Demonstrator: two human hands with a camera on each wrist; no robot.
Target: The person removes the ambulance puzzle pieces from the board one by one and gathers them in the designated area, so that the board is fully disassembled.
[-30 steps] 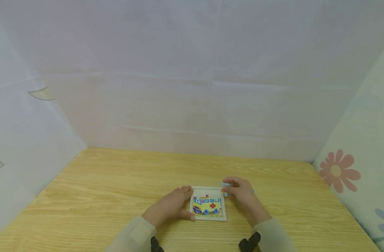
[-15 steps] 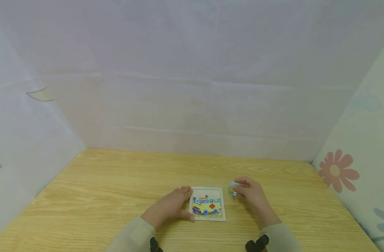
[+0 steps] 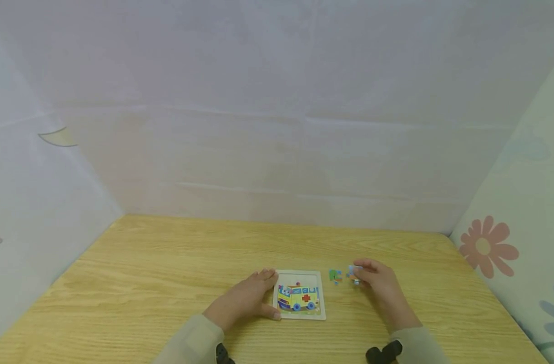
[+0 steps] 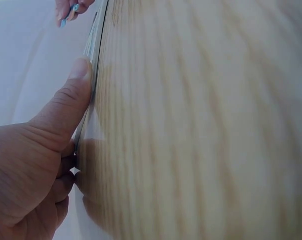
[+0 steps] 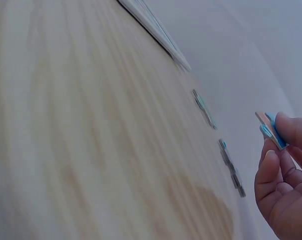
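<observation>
A square puzzle board (image 3: 299,315) with a yellow ambulance picture over its lower part lies on the table. My left hand (image 3: 244,297) holds it at the left side, thumb at the near corner and fingers by the far corner. In the left wrist view the thumb (image 4: 65,102) presses on the board's edge. Right of the board, my right hand (image 3: 382,284) pinches a jigsaw piece (image 5: 272,131) between thumb and finger, raised off the table. A green jigsaw piece (image 3: 335,276) lies between board and right hand. Another piece (image 5: 232,167) lies near that hand.
The wooden table (image 3: 190,253) spreads around the board. A pale cloth wall (image 3: 259,151) stands behind it, and a side wall with a red flower print (image 3: 483,246) rises on the right.
My right hand has moved right, away from the board's upper right corner. The green piece now lies uncovered on the table, and the hand pinches a piece farther right. My left hand stays put.
</observation>
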